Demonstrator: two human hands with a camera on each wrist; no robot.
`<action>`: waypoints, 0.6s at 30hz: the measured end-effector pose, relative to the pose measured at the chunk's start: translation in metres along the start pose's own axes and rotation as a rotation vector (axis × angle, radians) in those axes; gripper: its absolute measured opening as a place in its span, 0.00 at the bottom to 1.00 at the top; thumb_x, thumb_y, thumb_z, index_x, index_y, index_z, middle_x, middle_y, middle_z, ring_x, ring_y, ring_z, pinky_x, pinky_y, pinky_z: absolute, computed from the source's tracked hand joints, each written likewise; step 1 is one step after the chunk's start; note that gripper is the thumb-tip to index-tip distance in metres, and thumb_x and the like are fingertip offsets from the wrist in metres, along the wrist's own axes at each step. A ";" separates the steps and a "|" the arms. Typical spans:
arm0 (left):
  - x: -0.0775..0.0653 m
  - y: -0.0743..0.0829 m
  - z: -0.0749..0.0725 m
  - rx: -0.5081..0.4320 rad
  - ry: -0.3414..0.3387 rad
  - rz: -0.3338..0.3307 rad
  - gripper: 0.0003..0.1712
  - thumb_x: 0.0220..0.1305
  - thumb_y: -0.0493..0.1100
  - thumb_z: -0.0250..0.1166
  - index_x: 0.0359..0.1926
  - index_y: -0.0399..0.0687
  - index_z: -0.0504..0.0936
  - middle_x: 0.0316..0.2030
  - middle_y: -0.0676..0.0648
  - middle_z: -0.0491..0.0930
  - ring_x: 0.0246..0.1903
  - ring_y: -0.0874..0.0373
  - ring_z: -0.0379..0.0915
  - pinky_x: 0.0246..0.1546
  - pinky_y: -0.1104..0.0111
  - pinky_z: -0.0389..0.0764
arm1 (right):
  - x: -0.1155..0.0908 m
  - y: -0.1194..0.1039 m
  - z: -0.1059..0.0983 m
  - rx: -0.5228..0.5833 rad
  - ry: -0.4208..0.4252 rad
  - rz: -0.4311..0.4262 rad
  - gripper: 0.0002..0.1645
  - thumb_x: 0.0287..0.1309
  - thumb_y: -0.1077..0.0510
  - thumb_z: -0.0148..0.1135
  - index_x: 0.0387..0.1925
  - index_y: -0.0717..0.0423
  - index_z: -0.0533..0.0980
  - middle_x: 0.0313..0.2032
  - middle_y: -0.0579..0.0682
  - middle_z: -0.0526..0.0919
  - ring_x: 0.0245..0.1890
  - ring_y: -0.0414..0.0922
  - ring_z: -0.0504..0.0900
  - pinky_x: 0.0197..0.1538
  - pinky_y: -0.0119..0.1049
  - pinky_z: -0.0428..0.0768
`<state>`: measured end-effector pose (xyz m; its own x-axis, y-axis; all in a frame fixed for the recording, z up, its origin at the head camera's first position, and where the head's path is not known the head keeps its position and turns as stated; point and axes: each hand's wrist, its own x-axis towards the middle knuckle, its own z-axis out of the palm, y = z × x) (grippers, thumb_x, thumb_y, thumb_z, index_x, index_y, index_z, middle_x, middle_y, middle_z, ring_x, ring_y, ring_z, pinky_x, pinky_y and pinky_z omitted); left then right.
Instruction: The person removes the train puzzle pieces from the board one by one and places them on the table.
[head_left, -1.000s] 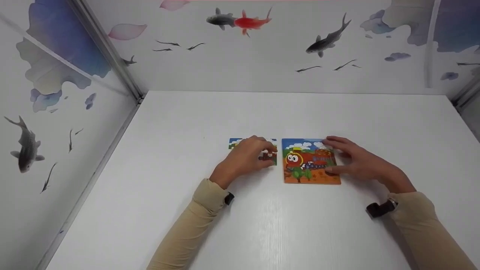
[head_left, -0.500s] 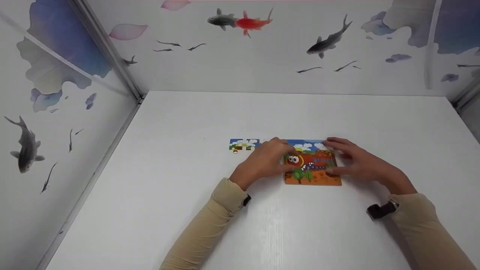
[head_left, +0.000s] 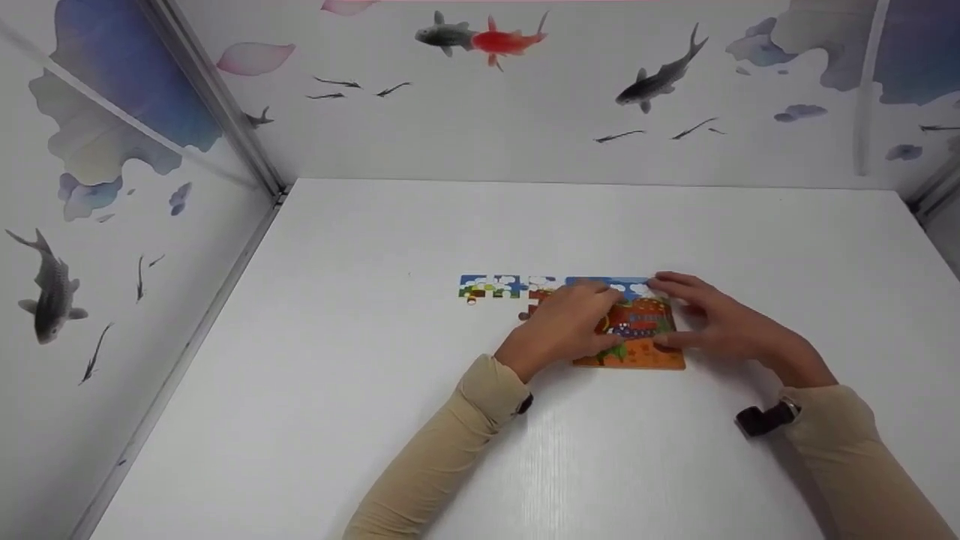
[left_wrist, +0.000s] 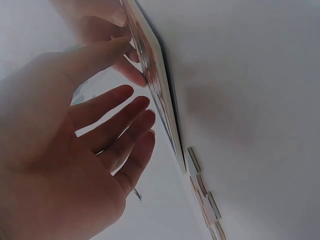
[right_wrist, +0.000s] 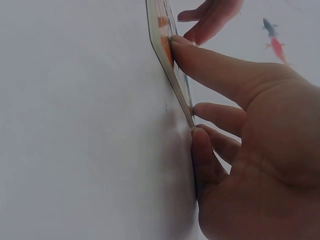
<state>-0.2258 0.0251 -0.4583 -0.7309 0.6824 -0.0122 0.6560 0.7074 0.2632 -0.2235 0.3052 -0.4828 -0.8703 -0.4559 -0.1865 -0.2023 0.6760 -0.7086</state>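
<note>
A puzzle board (head_left: 645, 354) with a cartoon train picture lies flat on the white table in the head view. My left hand (head_left: 566, 319) is over its left part and covers the train's face. In the left wrist view my left hand (left_wrist: 75, 135) has its fingers spread with nothing between them; whether its thumb touches the board I cannot tell. My right hand (head_left: 720, 322) is at the board's right edge, with the thumb on the picture and a finger at the far corner. The right wrist view shows the thumb (right_wrist: 210, 67) pressing the board's face.
Joined jigsaw pieces (head_left: 487, 286) lie left of the board, and more pieces (head_left: 538, 289) are partly under the left hand. White walls with painted fish (head_left: 660, 79) close off the table (head_left: 337, 300) at the back and left.
My left hand has moved right, from above the jigsaw pieces to over the board's left part, uncovering the pieces. The right hand stays at the board's right edge.
</note>
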 end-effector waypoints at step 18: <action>0.020 -0.004 0.002 -0.128 -0.003 -0.034 0.33 0.71 0.58 0.74 0.72 0.54 0.81 0.62 0.51 0.82 0.61 0.57 0.75 0.67 0.65 0.77 | 0.000 0.000 -0.001 0.014 -0.002 0.001 0.54 0.68 0.44 0.75 0.85 0.48 0.59 0.87 0.58 0.48 0.84 0.67 0.54 0.79 0.69 0.62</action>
<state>-0.2431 0.0360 -0.4612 -0.7519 0.6587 -0.0260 0.6010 0.7012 0.3836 -0.2242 0.3056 -0.4819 -0.8697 -0.4564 -0.1882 -0.1954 0.6683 -0.7178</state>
